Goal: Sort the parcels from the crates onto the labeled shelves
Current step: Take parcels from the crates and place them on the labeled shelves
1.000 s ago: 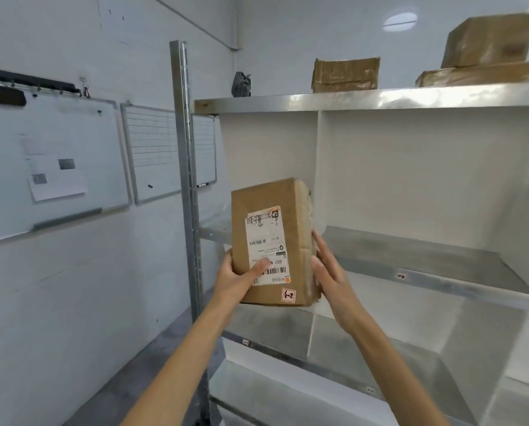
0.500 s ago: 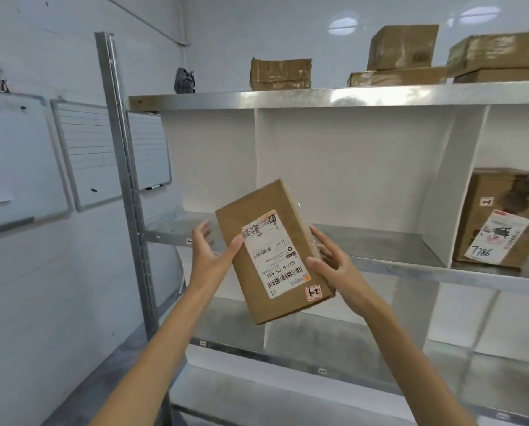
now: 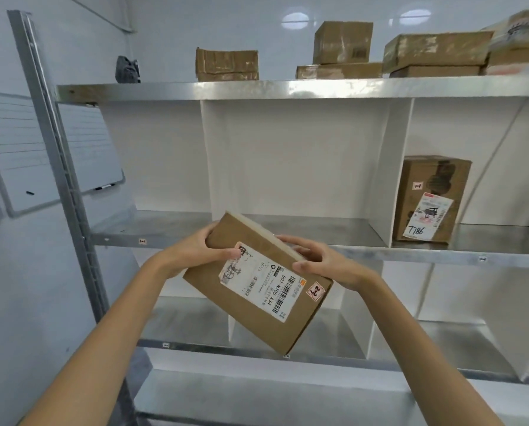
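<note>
A flat brown cardboard parcel [image 3: 275, 315] with a white shipping label and a small red-marked sticker is held tilted in front of the metal shelf unit [image 3: 287, 87]. My left hand [image 3: 201, 252] grips its upper left edge, thumb on the label. My right hand [image 3: 321, 262] grips the upper right edge, fingers curled over the side. The parcel hangs in front of the middle shelf's front edge [image 3: 410, 256], at the middle compartment between white dividers.
A brown box [image 3: 429, 198] marked 7786 stands in the right compartment of the middle shelf. Several cardboard parcels [image 3: 343, 41] and a dark object [image 3: 128, 69] sit on the top shelf. Whiteboards [image 3: 82, 149] hang on the left wall. Lower shelves lie below.
The parcel has tilted further clockwise and come lower. Both hands shifted toward its upper end. The view has swung right, showing more of the shelf.
</note>
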